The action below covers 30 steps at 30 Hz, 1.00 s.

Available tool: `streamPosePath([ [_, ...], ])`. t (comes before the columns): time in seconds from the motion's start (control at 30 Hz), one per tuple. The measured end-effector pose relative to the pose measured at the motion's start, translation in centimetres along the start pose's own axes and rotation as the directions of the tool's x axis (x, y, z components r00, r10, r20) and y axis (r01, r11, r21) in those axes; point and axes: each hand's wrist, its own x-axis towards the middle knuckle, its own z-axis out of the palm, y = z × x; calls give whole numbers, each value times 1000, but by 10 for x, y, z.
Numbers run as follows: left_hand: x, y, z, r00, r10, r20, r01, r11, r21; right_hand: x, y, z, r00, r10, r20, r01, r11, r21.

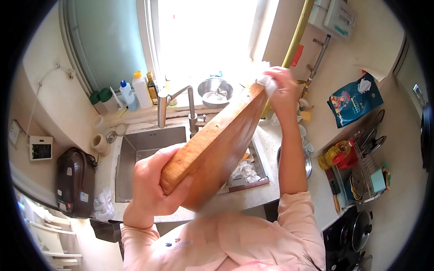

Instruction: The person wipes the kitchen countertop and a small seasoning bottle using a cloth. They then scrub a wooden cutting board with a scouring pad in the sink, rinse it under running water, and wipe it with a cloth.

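Note:
A thick wooden cutting board is held tilted on its edge above the sink. Its near end lies in my left hand, the fingers and thumb wrapped round the edge. At the far upper end, my right hand presses a crumpled white tissue against the board's corner; that hand is slightly blurred. The steel faucet stands just left of the board. More crumpled white tissue lies in a tray in the right part of the sink, below the board.
Bottles and a steel bowl stand on the windowsill. A dark brown appliance and a white cloth sit at the left. On the right are a blue tissue pack, a dish rack and a lidded pan.

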Motion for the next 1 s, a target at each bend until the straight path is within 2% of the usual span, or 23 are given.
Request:
streamPosePath([
  [0.1,2,1,0,999,28,-32,-28,999,20,-3,-39,1,986,77,148,-99,984,148],
  [0.2,0,0,-2,999,18,-27,-18,1000,17,-17,-64,5,988,0,155,-27,985,173],
  [0.3,1,-3,0,999,39,-27,-39,999,9,-14,-47,-2,990,76,120,-102,967,233],
  [0.33,2,-3,1,998,52,-33,-51,999,9,-8,-33,-6,990,119,79,-129,981,142],
  [0.4,1,1,2,999,40,-20,-39,999,12,-1,15,-9,926,374,44,-376,926,37],
  [0.5,1,-3,1,999,41,-19,-41,999,-2,-6,19,-22,923,383,35,-381,924,-43],
  [0.6,0,-6,0,998,41,-47,-40,999,19,-25,-44,-31,817,570,-91,-496,774,393],
  [0.67,-1,-8,0,998,34,-50,-32,999,24,-40,-91,-21,925,354,-139,-269,867,419],
  [0.7,-1,-7,0,999,29,-46,-28,999,24,-45,-115,-18,963,260,-75,-204,880,428],
  [0.73,-1,-6,1,999,25,-42,-24,1000,19,-49,-131,-12,997,50,-55,-31,948,315],
  [0.8,-9,-7,0,1000,-24,3,24,999,45,-65,-168,-1,991,-104,85,68,933,354],
  [0.9,-5,-3,-3,995,22,97,-21,1000,-12,-85,-196,-5,986,-150,69,103,885,453],
  [0.93,-8,-8,2,997,-29,79,35,996,-86,-92,-198,-8,981,-183,64,131,870,475],
  [1.0,-9,-5,2,997,12,80,-6,997,-76,-102,-191,-10,957,-288,48,207,786,583],
])
